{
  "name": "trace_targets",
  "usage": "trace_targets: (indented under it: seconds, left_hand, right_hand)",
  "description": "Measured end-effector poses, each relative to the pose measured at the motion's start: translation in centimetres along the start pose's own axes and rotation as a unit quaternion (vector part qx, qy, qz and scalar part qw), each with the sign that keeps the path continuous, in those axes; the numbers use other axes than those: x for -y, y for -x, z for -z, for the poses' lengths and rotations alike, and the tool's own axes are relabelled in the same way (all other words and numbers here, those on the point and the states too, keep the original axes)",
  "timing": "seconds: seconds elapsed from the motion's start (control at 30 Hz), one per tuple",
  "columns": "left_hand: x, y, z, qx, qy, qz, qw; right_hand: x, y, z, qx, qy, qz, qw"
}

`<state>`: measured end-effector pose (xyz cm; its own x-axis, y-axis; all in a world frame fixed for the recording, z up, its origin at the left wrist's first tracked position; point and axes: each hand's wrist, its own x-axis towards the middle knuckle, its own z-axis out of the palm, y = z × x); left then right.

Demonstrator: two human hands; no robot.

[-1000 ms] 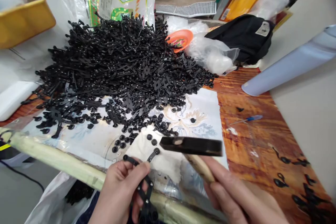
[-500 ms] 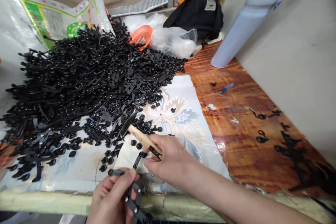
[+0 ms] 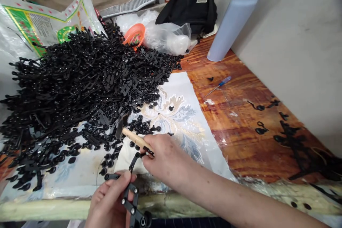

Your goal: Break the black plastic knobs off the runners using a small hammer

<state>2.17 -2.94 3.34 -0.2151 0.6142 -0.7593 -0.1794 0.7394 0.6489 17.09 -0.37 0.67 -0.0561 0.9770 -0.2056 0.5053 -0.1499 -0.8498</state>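
Observation:
My left hand point(image 3: 110, 199) pinches a black jointed plastic linkage point(image 3: 130, 205) with silvery rivets at the front edge of the table. One arm of the linkage reaches up to the fingertips of my right hand point(image 3: 162, 153). That hand is closed round the wooden handle of a small hammer point(image 3: 135, 138). The hammer's dark head point(image 3: 120, 126) points left, over the near edge of a big pile of black plastic parts point(image 3: 80, 85). Just beyond my fingers lie a pale cloth pad point(image 3: 124, 158) and several small round black caps point(image 3: 107, 164).
A screwdriver point(image 3: 219, 86) lies on the brown wooden tabletop point(image 3: 227, 121) beside a patterned cloth point(image 3: 184, 114). Farther back stand a pale blue bottle point(image 3: 227, 25), a black bag point(image 3: 189, 10), an orange bowl point(image 3: 135, 35) and a printed plastic sack point(image 3: 53, 25). More black parts point(image 3: 294, 146) lie at right.
The whole view has shifted, so the scene sits slightly left and higher. Both hands keep their holds on the hammer and the linkage, with little movement relative to the table.

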Motion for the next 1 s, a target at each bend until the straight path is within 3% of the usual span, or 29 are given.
trace_targets:
  seconds: [0.23, 0.6, 0.77, 0.87, 1.0]
  left_hand:
    - [0.5, -0.8, -0.2, 0.049, 0.027, 0.011, 0.998]
    - [0.5, 0.1, -0.4, 0.007, 0.014, 0.002, 1.0]
    - [0.7, -0.1, -0.4, 0.02, 0.027, 0.008, 0.999]
    - [0.8, 0.0, -0.4, 0.025, 0.034, 0.015, 0.999]
    - [1.0, -0.1, -0.2, 0.035, 0.04, 0.016, 0.998]
  right_hand:
    - [0.2, 0.0, 0.1, -0.006, 0.012, -0.002, 1.0]
    - [0.1, 0.1, 0.1, 0.003, -0.006, 0.004, 1.0]
    - [0.2, 1.9, 2.8, 0.036, -0.024, 0.008, 0.999]
    - [-0.3, 3.9, 4.8, 0.04, -0.034, 0.047, 0.998]
    - [-1.2, 5.7, 6.2, 0.045, 0.086, 0.126, 0.987]
